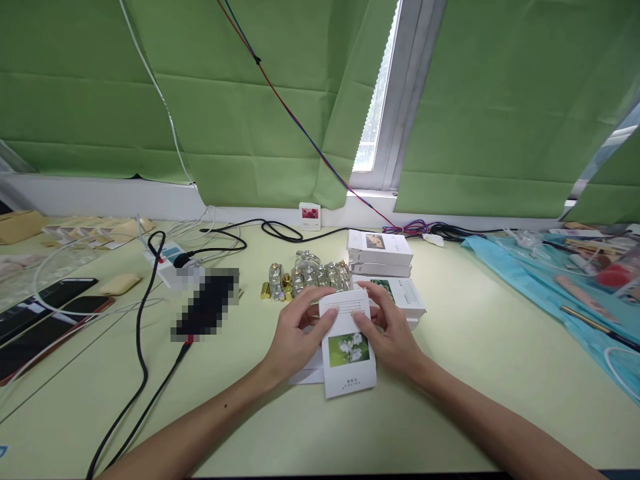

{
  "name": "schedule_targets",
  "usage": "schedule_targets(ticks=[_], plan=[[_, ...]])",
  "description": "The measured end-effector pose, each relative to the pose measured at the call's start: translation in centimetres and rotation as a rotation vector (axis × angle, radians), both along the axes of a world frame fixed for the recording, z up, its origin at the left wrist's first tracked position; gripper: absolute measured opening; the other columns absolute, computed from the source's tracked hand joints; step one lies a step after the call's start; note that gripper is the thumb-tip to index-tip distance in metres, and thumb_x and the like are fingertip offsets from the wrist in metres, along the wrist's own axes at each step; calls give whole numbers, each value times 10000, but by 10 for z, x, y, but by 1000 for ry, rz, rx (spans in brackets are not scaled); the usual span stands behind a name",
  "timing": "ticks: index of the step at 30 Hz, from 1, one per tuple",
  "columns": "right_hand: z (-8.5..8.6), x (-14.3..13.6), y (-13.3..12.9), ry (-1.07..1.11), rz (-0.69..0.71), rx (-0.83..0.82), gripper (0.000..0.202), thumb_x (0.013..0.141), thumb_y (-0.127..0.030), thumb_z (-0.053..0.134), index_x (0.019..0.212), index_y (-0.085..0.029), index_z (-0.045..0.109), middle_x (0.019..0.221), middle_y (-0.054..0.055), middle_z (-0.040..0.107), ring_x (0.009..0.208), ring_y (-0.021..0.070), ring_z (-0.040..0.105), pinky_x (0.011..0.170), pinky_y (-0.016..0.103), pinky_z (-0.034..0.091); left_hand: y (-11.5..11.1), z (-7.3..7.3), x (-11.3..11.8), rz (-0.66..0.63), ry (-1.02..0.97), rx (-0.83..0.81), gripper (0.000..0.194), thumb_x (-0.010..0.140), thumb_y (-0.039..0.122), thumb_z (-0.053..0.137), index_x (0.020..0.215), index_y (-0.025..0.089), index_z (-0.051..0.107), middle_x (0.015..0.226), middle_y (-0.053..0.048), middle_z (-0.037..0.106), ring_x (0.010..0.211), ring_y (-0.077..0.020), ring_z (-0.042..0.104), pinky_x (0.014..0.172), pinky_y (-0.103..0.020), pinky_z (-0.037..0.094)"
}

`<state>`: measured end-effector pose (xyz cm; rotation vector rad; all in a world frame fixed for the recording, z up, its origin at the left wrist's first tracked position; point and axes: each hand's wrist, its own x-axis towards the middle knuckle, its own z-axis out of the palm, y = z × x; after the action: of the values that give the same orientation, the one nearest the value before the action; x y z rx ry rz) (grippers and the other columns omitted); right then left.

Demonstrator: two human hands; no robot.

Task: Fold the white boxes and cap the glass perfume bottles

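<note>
Both hands hold a white printed card box (349,350) with a picture of white flowers on green, over the middle of the table. My left hand (300,333) grips its left edge, thumb on the printed face. On the right edge, my right hand (393,330) has its thumb on the face and fingers behind. A white sheet or flat piece (307,375) lies partly under the box. Just beyond my hands stand several clear glass bottles (310,275) and small gold caps (265,291). White boxes (383,247) are stacked behind my right hand, more (407,298) nearer.
Phones (55,327), a power strip (173,263) and black cables (143,333) occupy the left side. A small white box (310,217) stands by the wall. At the right, blue sheeting (530,287) carries assorted items. Green blinds (270,120) hang behind the pale table (450,413).
</note>
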<state>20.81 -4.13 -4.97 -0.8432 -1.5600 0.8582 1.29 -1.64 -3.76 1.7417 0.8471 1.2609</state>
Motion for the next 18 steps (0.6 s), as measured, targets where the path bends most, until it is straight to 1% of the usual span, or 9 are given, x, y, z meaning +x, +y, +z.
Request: schedule_targets(ticks=[3,8,14,18], plan=[[0,0,0,5,-2,13,364,1007,-372,586,1344,-290,472,1155,68,696,798,173,760,602,268,643,1,-1,0,2,2,19,256,944,387,657,1155,246,682,1166,-70,635,899,-172,698,672,-243,603],[0,0,0,-10,-17,35,353,1005,-372,586,1327,-278,478,1139,73,706,781,177,761,596,273,641,2,-2,0,9,3,34,242,942,379,659,1132,235,700,1145,-75,639,850,-156,678,642,-232,588],[-1,0,0,-18,-21,29,343,1006,-370,586,1319,-279,478,1148,68,703,787,172,757,606,275,639,2,0,0,-4,-24,36,227,937,361,670,1122,236,709,1136,-67,640,878,-161,686,660,-238,598],[-1,1,-1,-30,-19,19,348,1007,-399,583,1316,-281,475,1073,57,719,779,180,755,595,282,641,2,0,0,-6,-32,42,220,934,362,672,1108,232,712,1128,-63,641,862,-151,685,662,-235,601]])
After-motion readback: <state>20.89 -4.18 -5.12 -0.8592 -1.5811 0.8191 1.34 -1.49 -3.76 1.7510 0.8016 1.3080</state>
